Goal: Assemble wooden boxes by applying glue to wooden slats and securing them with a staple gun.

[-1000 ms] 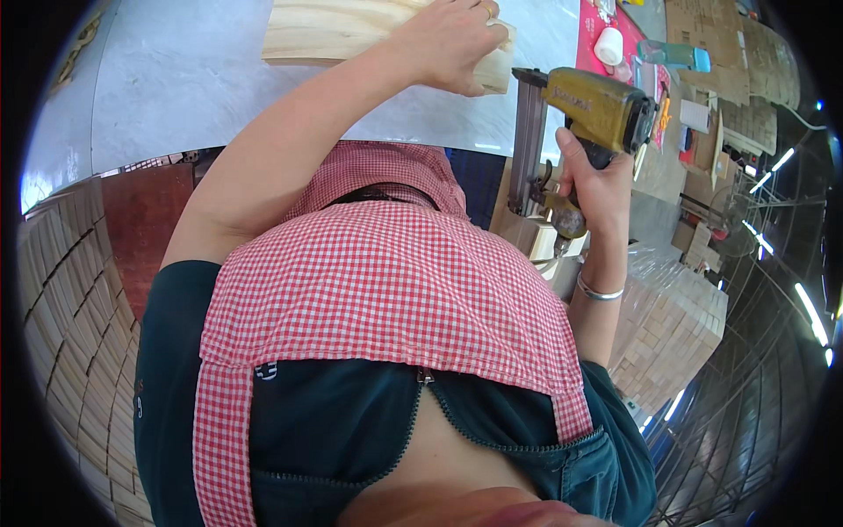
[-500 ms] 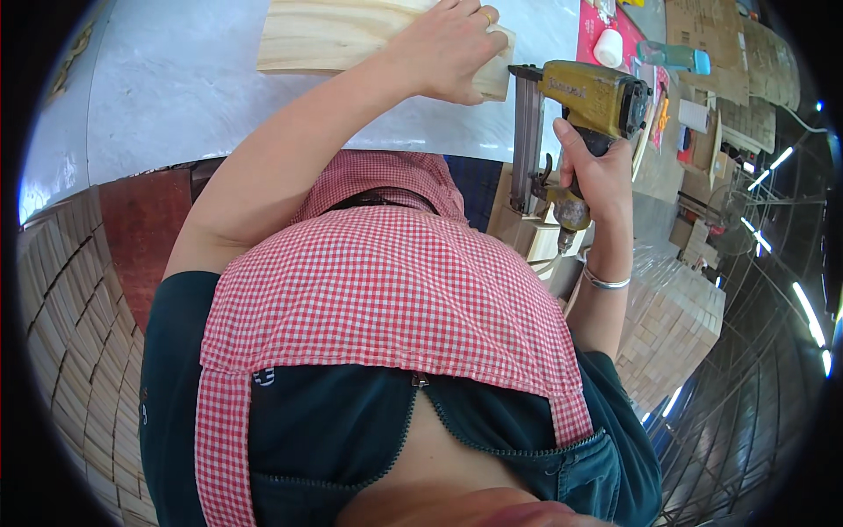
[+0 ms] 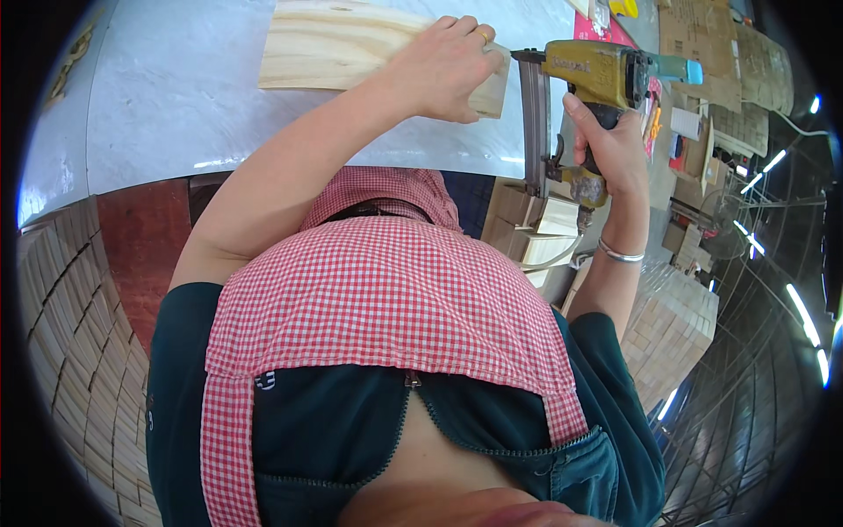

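A pale, grained wooden board (image 3: 338,48) lies at the far side of the worktable. My left hand (image 3: 450,72) grips its right end, with the thumb low on the near side and the fingers across the top. In my right hand (image 3: 612,145) is a worn yellow nail gun (image 3: 584,66), my fingers wrapped round its dark handle. Its nose points left and sits at the board's right end; whether it touches the wood I cannot tell. The gun's long grey magazine (image 3: 536,123) hangs toward me, past the table's front edge.
The white-topped worktable (image 3: 184,105) spans the far side. A blue-capped bottle (image 3: 678,68) and a pink sheet (image 3: 597,28) are beyond the gun. An air hose (image 3: 562,256) trails below it. Stacked wood pieces stand left (image 3: 75,299) and right (image 3: 672,325).
The nail gun's nose has shifted farther from me along the board's right end, and the gun a little right. My left hand keeps its grip on the board.
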{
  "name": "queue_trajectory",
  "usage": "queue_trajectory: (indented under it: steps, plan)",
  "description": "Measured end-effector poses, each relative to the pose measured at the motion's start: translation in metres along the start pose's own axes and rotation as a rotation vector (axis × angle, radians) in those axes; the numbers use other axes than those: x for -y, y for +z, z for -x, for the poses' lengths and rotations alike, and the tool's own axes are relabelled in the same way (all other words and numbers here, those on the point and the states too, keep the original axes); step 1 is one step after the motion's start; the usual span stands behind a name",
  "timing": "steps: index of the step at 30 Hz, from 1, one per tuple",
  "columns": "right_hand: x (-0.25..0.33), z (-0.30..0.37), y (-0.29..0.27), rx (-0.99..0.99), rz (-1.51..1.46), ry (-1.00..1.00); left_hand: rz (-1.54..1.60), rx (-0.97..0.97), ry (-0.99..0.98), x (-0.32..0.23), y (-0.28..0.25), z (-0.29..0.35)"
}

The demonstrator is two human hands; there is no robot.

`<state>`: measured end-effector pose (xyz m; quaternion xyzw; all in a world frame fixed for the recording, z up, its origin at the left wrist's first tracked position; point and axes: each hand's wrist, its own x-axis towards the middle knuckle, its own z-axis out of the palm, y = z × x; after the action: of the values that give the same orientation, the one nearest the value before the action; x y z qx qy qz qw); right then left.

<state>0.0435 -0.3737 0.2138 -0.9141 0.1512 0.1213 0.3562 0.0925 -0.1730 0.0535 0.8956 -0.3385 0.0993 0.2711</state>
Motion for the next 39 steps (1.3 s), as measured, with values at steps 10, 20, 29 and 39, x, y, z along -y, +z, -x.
queue_trajectory:
  steps: [10,20,29,39]
  plan:
    - [0.002,-0.010,0.000,0.019,0.023,0.045,0.041,0.020,-0.002,0.000,-0.003,0.000]
    - [0.005,-0.037,-0.020,0.103,0.187,0.070,0.011,-0.081,0.038,0.003,0.004,0.001]
    - [0.007,-0.043,-0.029,0.164,0.201,-0.029,-0.175,-0.437,0.197,0.029,-0.006,0.012]
    - [-0.030,0.027,-0.032,0.056,0.070,0.006,-0.038,0.322,-0.231,0.075,-0.127,0.080]
